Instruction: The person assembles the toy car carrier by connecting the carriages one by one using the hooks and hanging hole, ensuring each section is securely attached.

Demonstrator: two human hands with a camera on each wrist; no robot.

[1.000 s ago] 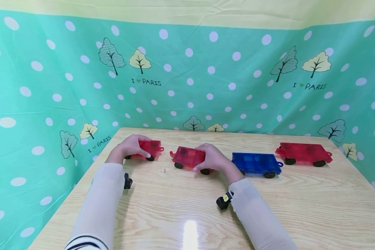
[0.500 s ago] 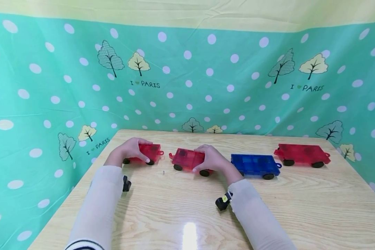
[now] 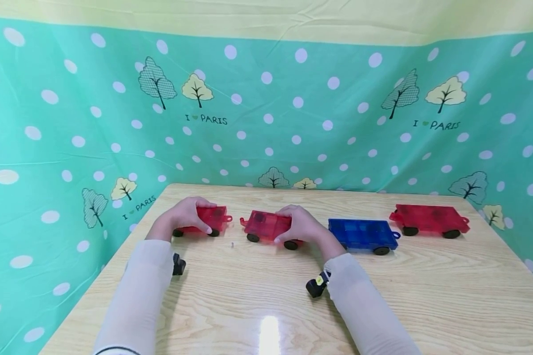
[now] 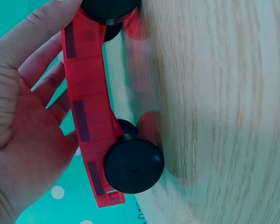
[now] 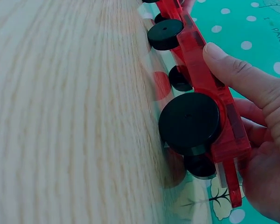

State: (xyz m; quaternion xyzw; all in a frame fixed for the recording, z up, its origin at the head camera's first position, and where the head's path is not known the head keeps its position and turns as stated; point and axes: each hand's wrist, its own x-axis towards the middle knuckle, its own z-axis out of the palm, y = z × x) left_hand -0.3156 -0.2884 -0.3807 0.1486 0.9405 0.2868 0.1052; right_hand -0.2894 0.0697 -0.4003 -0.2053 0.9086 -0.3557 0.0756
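Note:
At the left of the table, my left hand [image 3: 185, 215] grips a translucent red toy train car [image 3: 213, 217], thumb on the near side and fingers over the far side. The left wrist view shows its red side [image 4: 88, 93] and black wheels, close over the wood. My right hand [image 3: 305, 226] holds a second red train car [image 3: 264, 226] in the middle, thumb along its near side. Its hook [image 3: 243, 222] points toward the ring [image 3: 229, 218] on the left car, with a small gap between them. In the right wrist view this car's wheels [image 5: 190, 122] are near the table.
Right of my right hand stands a blue train car [image 3: 363, 234], partly behind my wrist. Another red car [image 3: 430, 219] is at the far right. A tiny speck [image 3: 232, 245] lies on the wooden table [image 3: 231, 296]. A dotted green cloth [image 3: 266, 108] hangs behind.
The head view has tilted slightly. My left hand and its red train car have shifted a little left and toward me. My right hand keeps its hold on the middle car.

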